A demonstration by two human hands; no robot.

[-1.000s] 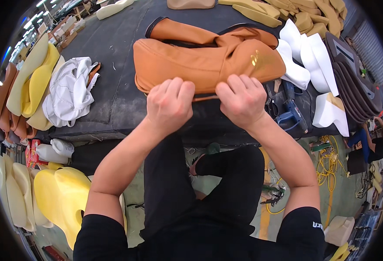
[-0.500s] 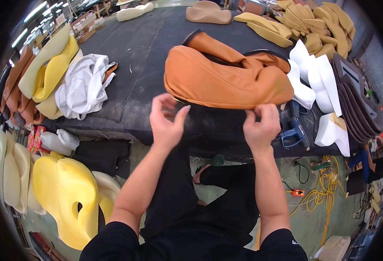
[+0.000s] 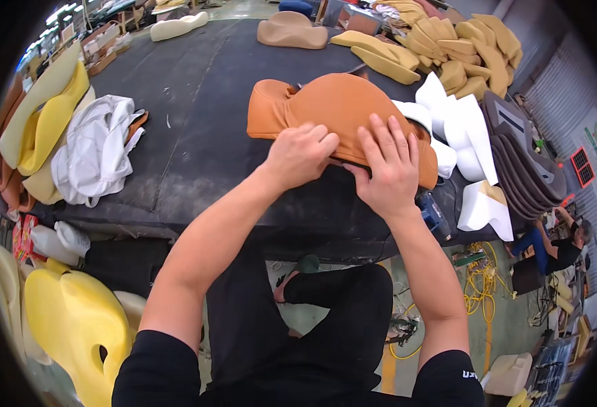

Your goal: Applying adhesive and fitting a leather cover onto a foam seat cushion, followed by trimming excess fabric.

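An orange leather cushion cover [image 3: 342,102] with a rounded, padded shape lies on the black-covered table [image 3: 196,149]. My left hand [image 3: 303,154] has its fingers curled tight on the cover's near edge, gripping it. Beside it, my right hand [image 3: 390,163] rests flat on the orange leather, fingers stretched, with the thumb at the near lower edge. What the cover's underside looks like is hidden. Just right of my right wrist is a blue pistol-shaped power tool [image 3: 436,216], partly covered by the arm. White moulded foam pieces [image 3: 468,132] stand right behind the cover.
White cloth [image 3: 98,149] lies on the table's left, by yellow foam pads [image 3: 49,129]. Tan foam pieces [image 3: 474,51] are heaped at the back right; dark pads [image 3: 522,163] are stacked at the right edge. Yellow cable [image 3: 481,288] coils on the floor. Another person [image 3: 559,244] is far right.
The orange cover has been turned over, showing a smooth, bulging face. My left hand, earlier off the cover, now grips its edge; my right went from pinching the edge to lying flat.
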